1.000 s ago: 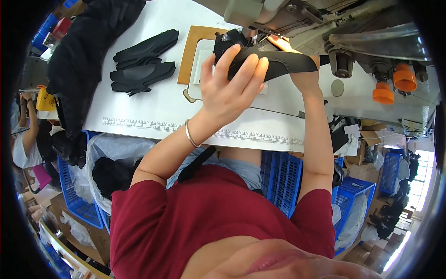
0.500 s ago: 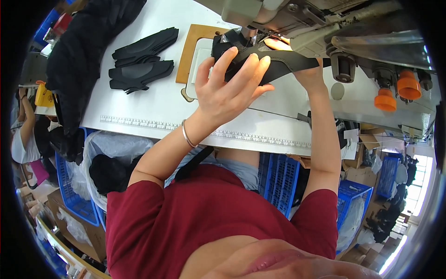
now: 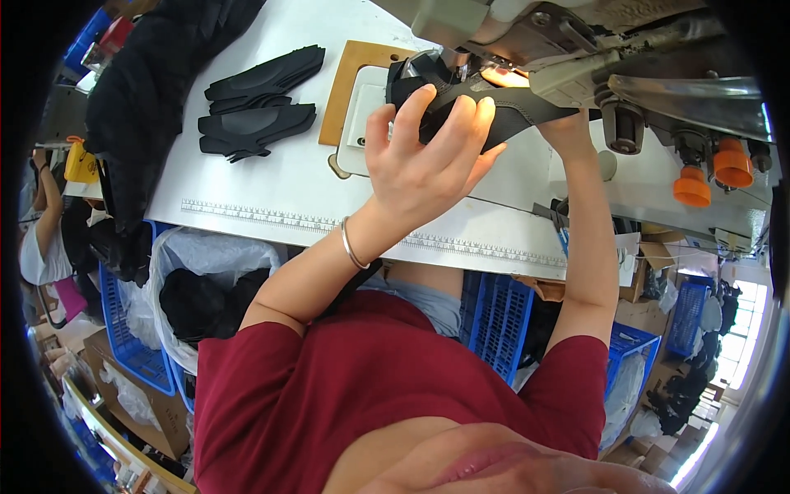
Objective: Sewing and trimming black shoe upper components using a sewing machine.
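Note:
A black shoe upper (image 3: 527,115) with a stitched curved edge lies under the head of a sewing machine (image 3: 551,33). My left hand (image 3: 429,156) grips its near left side, with curled fingers resting on the black material and the thumb pointing right. Behind the upper, my right hand (image 3: 568,132) holds the right part; its lit fingertips show beside the needle area, and the rest of its fingers are hidden. The needle tip and seam point are hard to make out.
Two stacks of black cut pieces (image 3: 265,78) lie on the white table (image 3: 271,177). A ruler strip (image 3: 313,221) runs along its near edge. Black cloth (image 3: 140,107) drapes over the left side. Blue crates (image 3: 500,321) and a plastic-lined bin (image 3: 177,272) stand below. Orange knobs (image 3: 691,188) hang at right.
The whole view has shifted slightly, so hands and machine appear farther right. Both hands keep their hold on the shoe upper, which shows little movement relative to the machine.

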Demonstrator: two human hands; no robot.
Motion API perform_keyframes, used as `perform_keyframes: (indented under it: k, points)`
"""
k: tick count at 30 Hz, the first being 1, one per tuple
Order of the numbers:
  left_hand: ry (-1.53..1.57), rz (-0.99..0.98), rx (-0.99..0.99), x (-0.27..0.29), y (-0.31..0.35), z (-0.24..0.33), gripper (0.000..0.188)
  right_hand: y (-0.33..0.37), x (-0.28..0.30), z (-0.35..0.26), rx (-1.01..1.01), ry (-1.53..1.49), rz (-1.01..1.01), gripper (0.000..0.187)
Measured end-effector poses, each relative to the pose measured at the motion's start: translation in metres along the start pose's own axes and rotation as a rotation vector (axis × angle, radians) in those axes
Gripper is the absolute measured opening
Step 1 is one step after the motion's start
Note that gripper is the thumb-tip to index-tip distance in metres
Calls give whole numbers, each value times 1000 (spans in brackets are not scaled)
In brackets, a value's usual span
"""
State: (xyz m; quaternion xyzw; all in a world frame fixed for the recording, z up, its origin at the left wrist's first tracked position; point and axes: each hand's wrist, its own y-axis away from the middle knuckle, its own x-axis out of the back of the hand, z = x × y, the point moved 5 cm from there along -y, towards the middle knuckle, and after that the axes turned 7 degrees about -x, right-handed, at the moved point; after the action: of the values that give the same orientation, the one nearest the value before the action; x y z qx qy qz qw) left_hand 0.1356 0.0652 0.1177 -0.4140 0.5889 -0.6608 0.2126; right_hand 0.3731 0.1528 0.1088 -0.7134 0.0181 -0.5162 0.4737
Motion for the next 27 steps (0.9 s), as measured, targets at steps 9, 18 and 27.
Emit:
perform_keyframes:
  k: [9, 18, 27]
  points:
    - [44, -68, 3, 6, -8, -4, 38, 5, -1, 6, -19, -11, -31, 47]
    - [141, -148, 9, 7, -13, -13, 38, 5, 7, 1, -151, -80, -74, 51]
    - [147, -178, -84, 13, -15, -23, 40, -1, 25, -26, -428, -106, -259, 48]
